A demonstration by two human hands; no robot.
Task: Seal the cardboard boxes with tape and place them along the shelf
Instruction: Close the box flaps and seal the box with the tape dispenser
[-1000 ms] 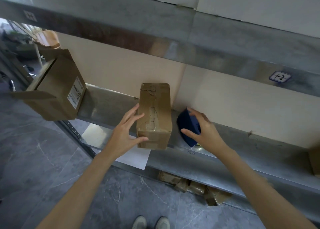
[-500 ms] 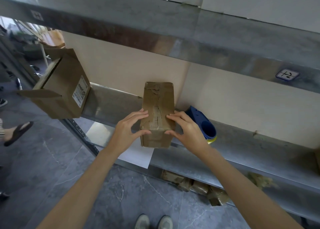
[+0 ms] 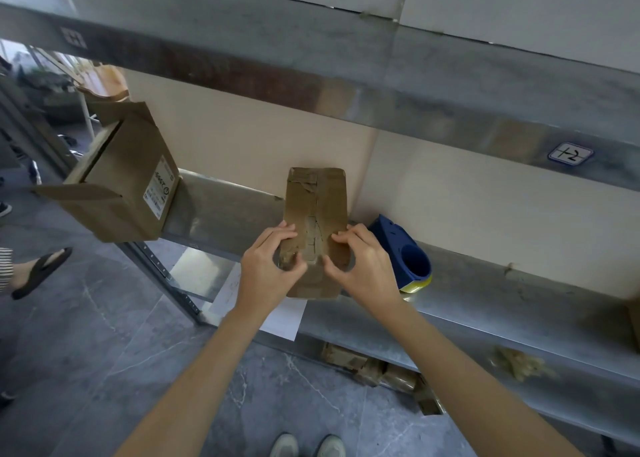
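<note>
Both hands are on the near end of the narrow cardboard box. The box lies lengthwise on the shelf, its far end toward the back wall and its near end at the shelf's front edge, over a sheet of paper. The left hand curls its fingers onto the box top to the left of the centre seam, with the thumb tucked in toward the near end. The right hand mirrors it on the other side. Each pinches at the box rather than lying flat; whether they have hold of cardboard or a tape end I cannot tell.

Ragged brown tape already runs along the seam, so this looks like the sealing step: drawing the flaps together or rubbing the tape down at the near end. The blue tape dispenser sits idle on the shelf just beside the right hand.

If the seam holds, the next move calls for a grip on both long sides and a slide or lift to a place along the shelf. If not, the right hand needs the dispenser while the left keeps the flaps closed. A second box at the shelf's left end hangs past the edge with its flaps open.
</note>
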